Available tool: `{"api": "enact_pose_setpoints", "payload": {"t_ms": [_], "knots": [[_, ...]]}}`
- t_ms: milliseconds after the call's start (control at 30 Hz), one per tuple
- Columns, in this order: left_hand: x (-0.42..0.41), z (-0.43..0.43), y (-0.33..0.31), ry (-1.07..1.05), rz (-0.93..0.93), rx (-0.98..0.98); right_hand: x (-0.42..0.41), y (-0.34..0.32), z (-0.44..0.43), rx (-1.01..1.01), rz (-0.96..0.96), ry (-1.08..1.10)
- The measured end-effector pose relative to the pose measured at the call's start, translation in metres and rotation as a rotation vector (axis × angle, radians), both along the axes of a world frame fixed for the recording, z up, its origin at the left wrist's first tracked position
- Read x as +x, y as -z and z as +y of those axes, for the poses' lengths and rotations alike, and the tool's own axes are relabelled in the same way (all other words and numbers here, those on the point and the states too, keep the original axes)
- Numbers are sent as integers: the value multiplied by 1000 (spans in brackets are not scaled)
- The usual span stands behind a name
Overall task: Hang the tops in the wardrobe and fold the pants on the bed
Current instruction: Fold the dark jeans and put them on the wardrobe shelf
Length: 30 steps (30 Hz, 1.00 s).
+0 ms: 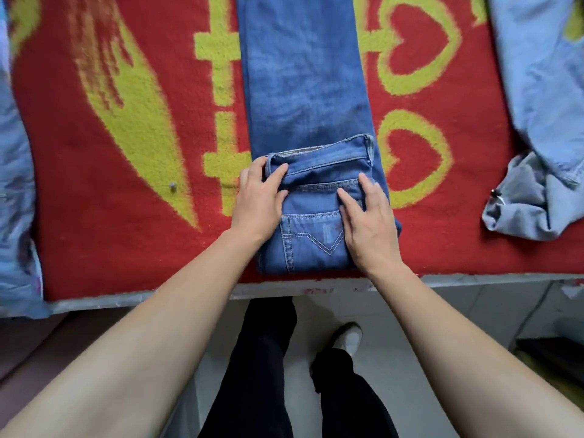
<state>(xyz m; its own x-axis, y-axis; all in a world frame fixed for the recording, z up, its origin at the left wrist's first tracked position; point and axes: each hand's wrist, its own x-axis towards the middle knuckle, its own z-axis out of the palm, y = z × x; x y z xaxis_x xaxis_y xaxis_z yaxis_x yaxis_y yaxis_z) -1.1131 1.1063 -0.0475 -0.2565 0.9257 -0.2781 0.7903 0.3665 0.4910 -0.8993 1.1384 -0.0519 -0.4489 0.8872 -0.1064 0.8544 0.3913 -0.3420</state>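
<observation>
A pair of blue jeans (pixel 303 77) lies lengthwise on the bed, legs stretching away from me, the waist end folded over near the front edge with a back pocket facing up. My left hand (pixel 257 197) grips the folded waistband at its left corner, thumb on top and fingers curled round the edge. My right hand (pixel 368 222) lies flat on the right side of the fold, fingers straight and pressing the denim down.
A red blanket (pixel 110 232) with yellow-green hearts covers the bed. Light blue denim garments lie at the right (pixel 537 121) and along the left edge (pixel 15 184). A small grey button (pixel 172 185) rests on the blanket. Below the bed edge are my legs and a tiled floor.
</observation>
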Motion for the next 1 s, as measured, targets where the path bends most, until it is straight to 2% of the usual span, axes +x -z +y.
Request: {"api": "enact_pose_setpoints", "payload": {"t_ms": [67,167,233,300,333,367,433,467,533,633,800,933,1000], "knots": [[-3,9,4,77,75,-178,-2,-1,2,-12,-92,-38],[-1,14,-2,96,185,-246,8,-6,-5,22,-152,-174],[1,3,-9,156,270,-80,23,-8,-17,44,-152,-313],[5,-19,-13,290,246,159,42,-8,-27,24,-228,-430],[8,-31,-14,374,229,201,49,-8,-29,8,-287,-465],[11,-42,-14,467,233,138,53,-7,-29,-8,-342,-484],[19,-58,-11,625,351,-166,52,-10,-25,-31,-394,-484],[24,-63,-7,663,403,-287,48,-11,-23,-47,-409,-479],[33,-63,-5,648,416,-402,40,-15,-20,-116,-463,-482],[35,-49,-16,634,310,-473,36,-25,-14,-213,-522,-492],[23,-43,-58,429,-80,-562,37,-70,-1,-400,-331,-456],[35,-65,-93,316,-253,-673,53,-111,-9,-528,-284,-454],[42,-73,-108,167,-474,-754,64,-127,-11,-646,-327,-423]]}}
